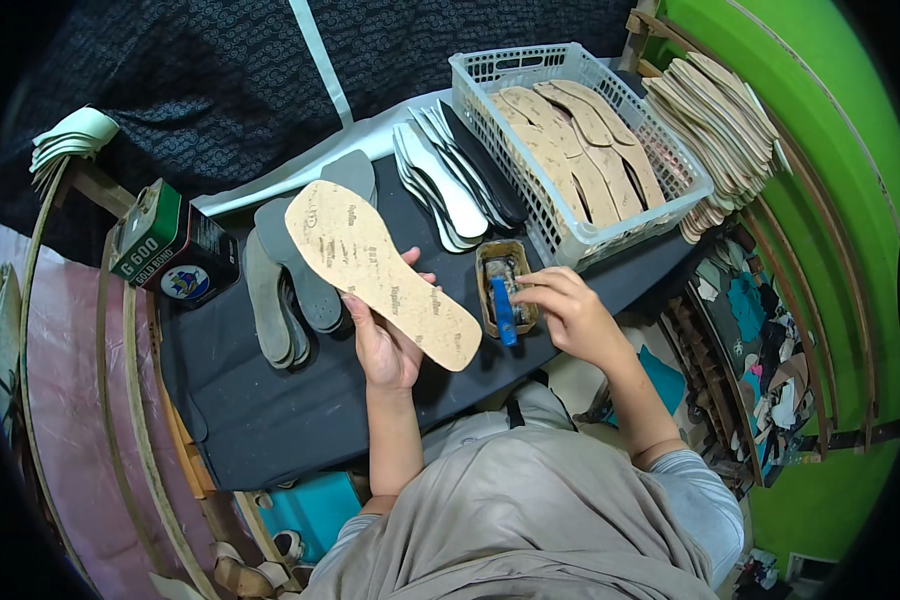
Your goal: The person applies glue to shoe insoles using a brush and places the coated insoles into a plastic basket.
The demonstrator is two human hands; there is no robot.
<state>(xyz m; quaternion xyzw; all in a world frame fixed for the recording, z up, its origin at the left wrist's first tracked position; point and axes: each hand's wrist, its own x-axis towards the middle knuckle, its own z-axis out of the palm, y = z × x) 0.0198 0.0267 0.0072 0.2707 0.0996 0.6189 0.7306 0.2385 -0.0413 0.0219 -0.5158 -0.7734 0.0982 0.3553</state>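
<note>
My left hand (385,345) is closed around a tan shoe insole board (375,270) with dark print, holding it tilted above the table. Beside it, a blue-handled brush (504,312) leans in a small crusted glue container (492,258), its handle over the near rim. My right hand (570,315) is at the brush, its fingertips beside or touching the handle; the fingers stretch out without wrapping around it. Grey soles (270,290) lie stacked left of the insole board, partly hidden by it.
A white plastic basket (570,245) of tan insole boards stands behind the glue container. White and black sole pieces (440,195) lie left of it. A green and black can (175,245) stands at the left table edge. Stacked insole boards (715,130) sit on the right rack.
</note>
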